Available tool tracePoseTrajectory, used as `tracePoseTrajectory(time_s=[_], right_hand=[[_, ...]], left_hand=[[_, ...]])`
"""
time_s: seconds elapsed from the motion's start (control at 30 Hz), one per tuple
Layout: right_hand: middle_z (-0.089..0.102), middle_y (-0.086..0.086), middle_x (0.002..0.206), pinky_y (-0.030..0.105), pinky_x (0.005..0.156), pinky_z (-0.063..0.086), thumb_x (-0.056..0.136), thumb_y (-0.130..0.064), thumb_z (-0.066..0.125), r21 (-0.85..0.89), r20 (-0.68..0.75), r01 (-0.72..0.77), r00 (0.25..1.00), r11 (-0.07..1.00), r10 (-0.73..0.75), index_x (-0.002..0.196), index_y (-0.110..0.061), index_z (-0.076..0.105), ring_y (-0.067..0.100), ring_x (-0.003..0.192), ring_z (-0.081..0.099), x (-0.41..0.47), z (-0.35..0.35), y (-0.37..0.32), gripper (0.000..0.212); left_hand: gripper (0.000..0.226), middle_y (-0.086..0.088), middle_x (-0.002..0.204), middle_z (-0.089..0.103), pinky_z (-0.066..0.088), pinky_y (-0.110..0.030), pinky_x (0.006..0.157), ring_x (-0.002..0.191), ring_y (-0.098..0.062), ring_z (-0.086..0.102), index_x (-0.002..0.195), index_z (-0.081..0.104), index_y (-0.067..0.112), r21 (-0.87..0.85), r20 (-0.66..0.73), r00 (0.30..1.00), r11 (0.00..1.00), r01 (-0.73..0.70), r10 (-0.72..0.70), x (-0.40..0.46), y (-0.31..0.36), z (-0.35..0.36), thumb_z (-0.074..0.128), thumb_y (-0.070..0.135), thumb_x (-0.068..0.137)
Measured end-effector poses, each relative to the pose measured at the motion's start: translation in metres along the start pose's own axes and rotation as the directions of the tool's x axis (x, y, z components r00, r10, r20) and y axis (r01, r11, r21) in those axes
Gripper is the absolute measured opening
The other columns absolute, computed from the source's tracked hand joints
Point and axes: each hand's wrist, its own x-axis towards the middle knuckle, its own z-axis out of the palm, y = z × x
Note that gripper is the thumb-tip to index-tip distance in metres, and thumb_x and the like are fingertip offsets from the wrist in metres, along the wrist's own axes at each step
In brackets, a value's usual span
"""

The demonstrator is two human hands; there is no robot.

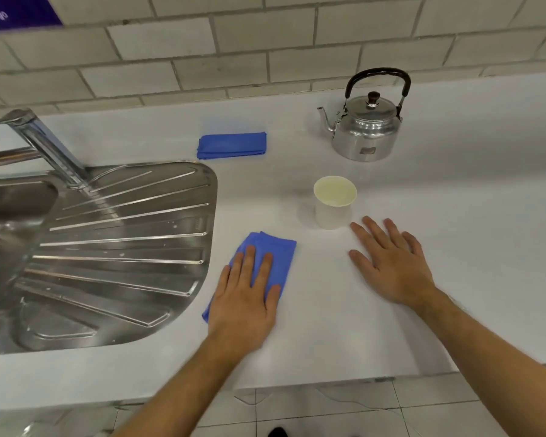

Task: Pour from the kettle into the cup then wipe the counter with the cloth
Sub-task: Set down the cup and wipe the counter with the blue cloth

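Note:
A steel kettle [364, 132] with a black handle stands upright at the back right of the white counter [454, 216]. A white paper cup [334, 201] stands in front of it. My left hand [245, 298] lies flat on a blue cloth [281, 253] near the sink's drainboard, pressing it onto the counter. My right hand [391, 263] rests flat on the counter, fingers spread, just in front and right of the cup, not touching it.
A second blue cloth [232, 145], folded, lies near the back wall. A steel sink with ribbed drainboard [123, 247] and a tap [44, 143] fill the left. The counter's front edge runs below my forearms, with tiled floor beneath.

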Motion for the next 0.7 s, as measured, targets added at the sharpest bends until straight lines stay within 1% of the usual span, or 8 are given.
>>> tracePoseTrajectory(time_s=[0.17, 0.23, 0.3, 0.37, 0.4, 0.47, 0.6, 0.7], right_hand=[[-0.003, -0.016, 0.163, 0.042, 0.119, 0.001, 0.095, -0.062, 0.011, 0.024, 0.076, 0.021, 0.997, 0.999, -0.023, 0.152, -0.044, 0.0, 0.017, 0.15, -0.007, 0.001, -0.006, 0.0, 0.06], [0.005, -0.016, 0.163, 0.039, 0.119, 0.002, 0.1, -0.053, 0.022, 0.177, 0.104, 0.025, 0.994, 0.984, -0.044, 0.152, -0.042, 0.014, 0.014, 0.15, -0.002, 0.003, -0.013, 0.005, 0.053], [0.021, -0.013, 0.16, 0.032, 0.119, 0.01, 0.104, -0.037, 0.035, 0.493, 0.077, 0.005, 0.996, 0.87, -0.049, 0.147, -0.035, 0.035, 0.011, 0.148, 0.012, 0.004, -0.023, 0.013, 0.043], [0.042, -0.013, 0.146, 0.009, 0.107, 0.022, 0.102, -0.021, 0.046, 0.73, 0.022, -0.015, 1.0, 0.683, -0.001, 0.135, -0.03, 0.051, 0.005, 0.137, 0.033, -0.001, -0.032, 0.023, 0.035], [0.05, -0.014, 0.137, -0.002, 0.095, 0.026, 0.1, -0.014, 0.05, 0.774, -0.007, -0.012, 1.0, 0.633, 0.028, 0.128, -0.03, 0.056, 0.002, 0.128, 0.044, -0.005, -0.036, 0.027, 0.033], [0.059, -0.012, 0.124, -0.003, 0.081, 0.035, 0.094, -0.004, 0.054, 0.803, -0.046, -0.006, 0.996, 0.596, 0.072, 0.121, -0.026, 0.061, -0.004, 0.109, 0.055, -0.01, -0.04, 0.04, 0.036], [0.062, -0.004, 0.113, 0.012, 0.083, 0.039, 0.084, 0.005, 0.055, 0.751, -0.198, -0.006, 0.952, 0.66, 0.233, 0.111, -0.02, 0.065, 0.014, 0.105, 0.057, -0.015, -0.046, 0.063, 0.038], [0.052, 0.004, 0.118, 0.02, 0.086, 0.035, 0.079, 0.003, 0.057, 0.561, -0.406, -0.026, 0.862, 0.827, 0.303, 0.108, -0.02, 0.065, 0.024, 0.111, 0.046, -0.017, -0.054, 0.064, 0.037]], left_hand=[[0.063, -0.001, 0.163, -0.012, -0.011, -0.037, 0.118, 0.15, -0.022, -0.009, 0.152, -0.007, 0.034, -0.021, -0.02, 1.0, 1.0, 0.014, -0.015, -0.004, 0.057, 0.007, 0.002, 0.054, 0.093], [0.065, -0.001, 0.163, -0.013, -0.012, -0.038, 0.118, 0.15, -0.022, -0.01, 0.152, -0.007, 0.034, -0.04, -0.009, 1.0, 0.999, -0.015, 0.015, 0.002, 0.082, 0.01, -0.001, 0.055, 0.091], [0.065, -0.002, 0.163, -0.013, -0.013, -0.038, 0.117, 0.15, -0.022, -0.01, 0.153, -0.005, 0.032, -0.07, 0.001, 0.999, 0.997, -0.043, 0.044, 0.01, 0.108, 0.014, 0.001, 0.053, 0.091], [0.064, -0.003, 0.163, -0.012, -0.013, -0.04, 0.118, 0.15, -0.023, -0.01, 0.154, -0.003, 0.031, -0.097, 0.011, 0.997, 0.993, -0.074, 0.075, 0.019, 0.134, 0.019, 0.006, 0.051, 0.094], [0.063, -0.004, 0.163, -0.011, -0.012, -0.04, 0.119, 0.15, -0.023, -0.01, 0.154, -0.001, 0.03, -0.106, 0.014, 0.996, 0.99, -0.089, 0.091, 0.023, 0.147, 0.022, 0.01, 0.05, 0.095], [0.062, -0.005, 0.163, -0.009, -0.011, -0.042, 0.12, 0.15, -0.024, -0.009, 0.154, 0.001, 0.03, -0.123, 0.027, 0.992, 0.985, -0.12, 0.124, 0.035, 0.172, 0.028, 0.015, 0.048, 0.096], [0.062, -0.005, 0.164, -0.008, -0.012, -0.042, 0.12, 0.15, -0.023, -0.011, 0.154, 0.003, 0.031, -0.164, 0.048, 0.984, 0.973, -0.162, 0.172, 0.062, 0.221, 0.034, 0.021, 0.048, 0.097], [0.063, -0.003, 0.163, -0.012, -0.014, -0.041, 0.119, 0.149, -0.02, -0.017, 0.153, -0.001, 0.032, -0.197, 0.147, 0.968, 0.965, -0.172, 0.202, 0.083, 0.243, 0.032, 0.022, 0.049, 0.097]])
